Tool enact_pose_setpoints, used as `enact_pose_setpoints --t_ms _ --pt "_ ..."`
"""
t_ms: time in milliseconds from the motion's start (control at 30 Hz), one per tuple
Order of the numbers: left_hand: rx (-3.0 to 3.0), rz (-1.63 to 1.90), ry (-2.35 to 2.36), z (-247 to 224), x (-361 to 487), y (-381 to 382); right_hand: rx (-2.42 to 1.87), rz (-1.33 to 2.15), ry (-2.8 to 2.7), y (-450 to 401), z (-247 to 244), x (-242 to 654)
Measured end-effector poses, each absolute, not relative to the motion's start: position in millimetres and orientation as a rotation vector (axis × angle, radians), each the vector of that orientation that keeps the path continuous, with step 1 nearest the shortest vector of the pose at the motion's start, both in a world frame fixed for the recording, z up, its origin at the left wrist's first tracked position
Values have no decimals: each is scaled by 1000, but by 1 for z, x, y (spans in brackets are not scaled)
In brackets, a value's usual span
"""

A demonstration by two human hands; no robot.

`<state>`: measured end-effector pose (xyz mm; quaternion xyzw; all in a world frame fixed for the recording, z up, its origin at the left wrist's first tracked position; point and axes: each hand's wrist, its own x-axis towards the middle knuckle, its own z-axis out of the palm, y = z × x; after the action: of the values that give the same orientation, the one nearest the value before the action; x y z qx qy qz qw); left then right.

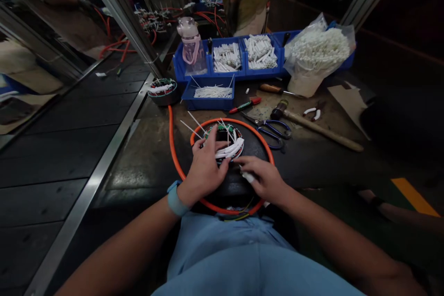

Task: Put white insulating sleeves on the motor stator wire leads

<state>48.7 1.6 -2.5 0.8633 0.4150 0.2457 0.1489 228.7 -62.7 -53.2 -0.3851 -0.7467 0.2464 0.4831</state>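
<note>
A ring-shaped motor stator with white sleeved wires and green and dark windings lies on the bench, several white cable ties sticking up from it. My left hand grips its left and near side, thumb at the front edge and fingers reaching over the windings. By the stator's near right edge, my right hand is closed, the index finger reaching to the wires. A small white piece with a thin metallic tip shows in its grasp; its kind is unclear. An orange cable loops around the stator.
Behind are a blue tray of cable ties, bins of white sleeves, a bottle and a bagged bundle. Scissors, a mallet, a marker and a screwdriver lie right. Another stator stands left.
</note>
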Motion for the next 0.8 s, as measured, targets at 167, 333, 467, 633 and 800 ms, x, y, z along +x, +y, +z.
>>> enact_pose_setpoints --t_ms 167,333,467,633,800 --pt "2532 890 1054 -10 45 1 -1036 1125 -1279 -40 -47 215" --pt "2576 961 989 -13 44 2 -1010 1258 -1165 -50 -44 220" --pt "2582 922 1003 -10 44 1 -1096 1166 -1190 -40 -43 214" --pt "2605 875 1005 -10 43 0 -1327 855 -1414 -24 -35 209" --pt "2690 758 994 -3 40 6 -1213 -162 -2211 -26 -14 222"
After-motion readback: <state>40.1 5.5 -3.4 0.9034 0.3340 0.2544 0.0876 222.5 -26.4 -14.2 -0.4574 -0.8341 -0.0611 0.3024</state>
